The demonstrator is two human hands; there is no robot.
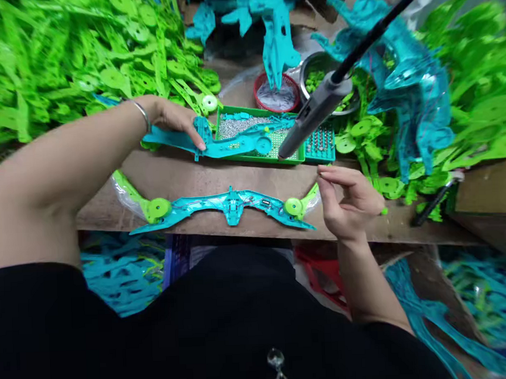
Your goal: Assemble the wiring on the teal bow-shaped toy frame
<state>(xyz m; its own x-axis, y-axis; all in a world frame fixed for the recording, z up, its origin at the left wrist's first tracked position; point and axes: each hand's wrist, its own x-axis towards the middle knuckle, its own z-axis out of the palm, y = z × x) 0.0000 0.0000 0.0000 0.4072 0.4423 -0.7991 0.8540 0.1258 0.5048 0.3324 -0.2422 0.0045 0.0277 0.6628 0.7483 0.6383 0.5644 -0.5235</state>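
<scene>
My left hand (pixel 178 123) is closed on a blue plastic toy bow shell (pixel 230 146), holding it over the front of a green tray (pixel 287 159). My right hand (pixel 348 200) is pinched just above the right green limb of another toy bow; whatever is between the fingertips is too small to make out. That second blue bow body (pixel 203 204) lies on the bench with its inside up, showing thin wires and small parts. A round-ended green limb (pixel 158 209) sits at its left and another green limb (pixel 294 207) at its right.
An electric screwdriver (pixel 312 118) hangs over the tray, which contains small metal screws (pixel 238 125). Behind stand a red basket (pixel 257 95) and a metal bowl (pixel 305 71). Green part piles (pixel 66 63) flank the bench (pixel 186 178); blue shells (pixel 424 89) lie at right.
</scene>
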